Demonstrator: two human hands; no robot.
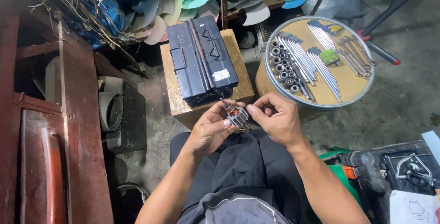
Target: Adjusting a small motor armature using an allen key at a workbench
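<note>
I see one white sticker label (221, 74) on the black metal toolbox (200, 59), near its closest corner, lettering unreadable.

A small motor rotor (236, 115) with copper windings is held between the left hand (210, 128) and the right hand (275, 118), above the lap. Just beyond, a closed black metal toolbox (200, 59) is set on a wooden block (241, 63). To the right, sockets (283, 66) and wrenches (321, 57) are laid out on a round drum lid (353, 84).
</note>
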